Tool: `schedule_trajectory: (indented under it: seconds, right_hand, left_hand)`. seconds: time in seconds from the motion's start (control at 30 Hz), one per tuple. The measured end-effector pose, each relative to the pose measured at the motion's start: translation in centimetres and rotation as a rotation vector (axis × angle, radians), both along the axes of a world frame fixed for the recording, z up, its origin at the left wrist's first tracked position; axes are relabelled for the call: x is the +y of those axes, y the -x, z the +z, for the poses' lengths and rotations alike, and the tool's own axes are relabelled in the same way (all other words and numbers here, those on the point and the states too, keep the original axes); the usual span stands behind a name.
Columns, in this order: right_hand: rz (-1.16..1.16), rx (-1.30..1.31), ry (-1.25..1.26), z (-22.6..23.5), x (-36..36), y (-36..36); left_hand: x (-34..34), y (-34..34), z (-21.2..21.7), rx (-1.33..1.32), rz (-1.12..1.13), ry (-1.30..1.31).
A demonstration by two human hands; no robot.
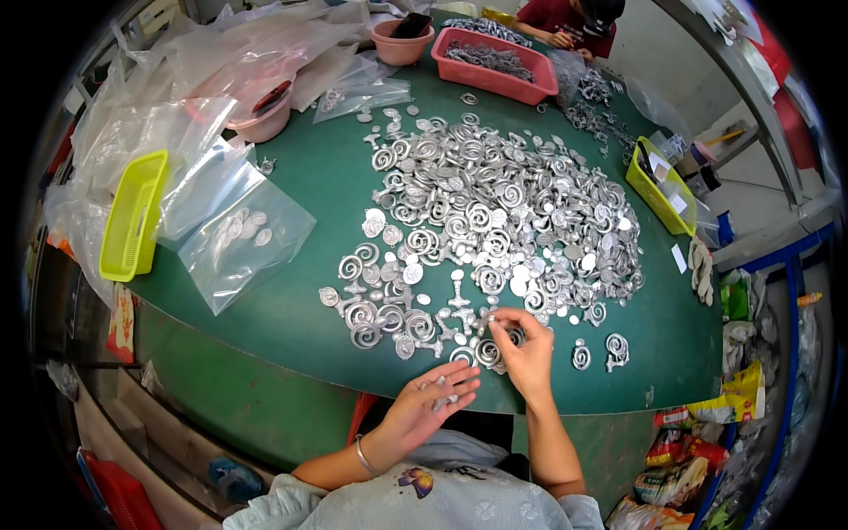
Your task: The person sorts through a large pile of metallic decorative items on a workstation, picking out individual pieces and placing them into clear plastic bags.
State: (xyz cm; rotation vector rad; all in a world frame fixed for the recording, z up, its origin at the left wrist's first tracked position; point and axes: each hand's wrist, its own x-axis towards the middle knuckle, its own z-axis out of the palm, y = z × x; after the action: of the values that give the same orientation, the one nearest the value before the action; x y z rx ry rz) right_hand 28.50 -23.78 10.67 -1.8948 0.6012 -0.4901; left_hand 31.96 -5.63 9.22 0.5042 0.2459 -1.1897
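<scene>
the right hand [528, 349] pinches a small silver piece [492, 321] between thumb and fingertips, over the near part of the green worktop [331, 168]. beside it, the left hand [413, 406] is palm up and unclenched, fingers loosely bent, with a few small silver bits [441, 381] lying on it. just past the hands, a loose group of spiral and round metal pieces [375, 314] lies to the left, and two spiral pieces [617, 347] [581, 355] sit apart to the right. beyond spreads a big heap of silver metal pieces [530, 194]. farther left are a clear plastic bag [221, 283] with oval pieces [238, 228] showing in it and a yellow-green basket [132, 216]; a second basket [655, 205] stands near the right edge. at the far side, a pink tub [499, 87] holds grey metal parts, near another person [574, 26]
</scene>
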Motion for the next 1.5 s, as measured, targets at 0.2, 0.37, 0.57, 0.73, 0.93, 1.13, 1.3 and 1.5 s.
schedule_trajectory:
  seconds: [0.2, 0.37, 0.57, 0.73, 0.93, 1.13, 1.3, 1.5]
  right_hand:
    - [0.502, -0.136, 0.225, 2.6, 1.5, 0.7]
    - [0.282, 0.045, 0.618, 1.1, 1.1, -1.0]
    - [0.322, 0.123, 0.889, -1.5, 1.1, -1.6]
    - [0.11, -0.011, 0.624, -2.0, 0.5, -2.1]
    - [0.458, 0.074, -0.058, 0.5, 1.2, -0.1]
    - [0.411, -0.028, 0.647, 0.0, 2.3, -2.0]
    - [0.334, -0.074, 0.572, -0.7, 1.8, -1.9]
    - [0.586, -0.107, 0.287, 2.1, 3.1, -0.5]
  left_hand:
    - [-0.1, 0.0, -0.3, 0.182, 0.184, 0.122]
    - [1.2, 0.3, -3.2, 0.023, 0.062, 0.1]
    - [0.9, -0.2, -0.2, -0.099, -0.102, -0.147]
    - [0.6, -0.4, 0.1, 0.007, -0.038, -0.024]
    - [0.7, -0.1, 0.5, 0.073, 0.139, -0.011]
    - [1.9, 0.4, -2.5, 0.069, -0.096, 0.226]
    - [1.6, 0.7, 1.1, -0.186, -0.013, -0.032]
    - [1.9, 1.0, 0.4, 0.104, 0.314, 0.023]
